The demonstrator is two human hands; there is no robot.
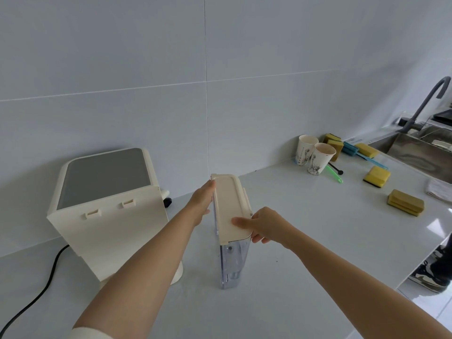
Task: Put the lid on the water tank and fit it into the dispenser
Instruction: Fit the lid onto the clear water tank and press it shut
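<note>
A tall, narrow clear water tank [233, 263] stands upright on the grey counter, right of the cream dispenser [107, 211]. A cream lid [230, 206] lies on top of the tank. My left hand [201, 201] grips the lid's far left edge. My right hand [263, 225] holds the lid's near right corner, thumb on top and fingers under the rim. The dispenser has a grey top panel and shows me a flat cream side with two small slots.
A black power cord [36, 294] runs from the dispenser toward the near left. Two paper cups [313, 155], several yellow sponges [376, 176], brushes and a folded cloth lie at the back right. A sink [420, 148] with a dark tap lies beyond them. The counter edge [420, 263] drops off at the right.
</note>
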